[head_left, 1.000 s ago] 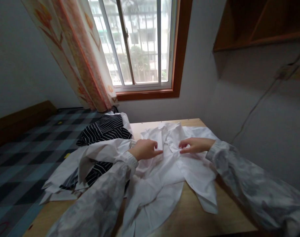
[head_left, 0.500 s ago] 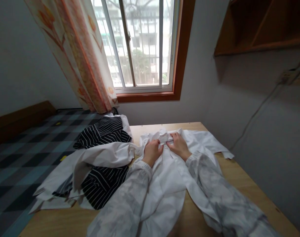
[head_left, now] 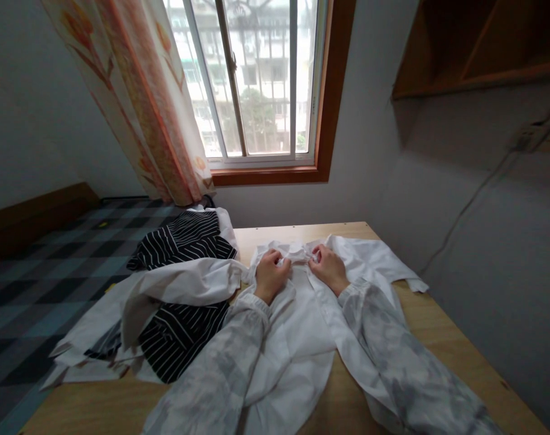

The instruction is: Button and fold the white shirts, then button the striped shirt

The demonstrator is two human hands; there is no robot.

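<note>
A white shirt [head_left: 297, 326] lies spread on the wooden table, its collar end toward the window and one sleeve stretched out to the right. My left hand [head_left: 271, 275] is closed on the cloth at the left side of the collar. On the collar's right side, my right hand [head_left: 329, 269] pinches the fabric with its fingers curled. A strip of the collar [head_left: 297, 254] runs between the two hands. The fingertips of both hands are partly hidden in the folds.
Left of the shirt lies a heap of clothes, with a black-and-white striped garment [head_left: 184, 338] and a white sleeve [head_left: 188, 281]. The wooden table [head_left: 438, 326] adjoins a bed with a checked cover [head_left: 25, 296]. A window, curtain [head_left: 157, 121] and wall shelf [head_left: 474, 66] stand beyond.
My hands have moved slightly apart along the collar, the left one shifting left. The fingers of both hands are curled more tightly into the cloth. The view has shifted a little.
</note>
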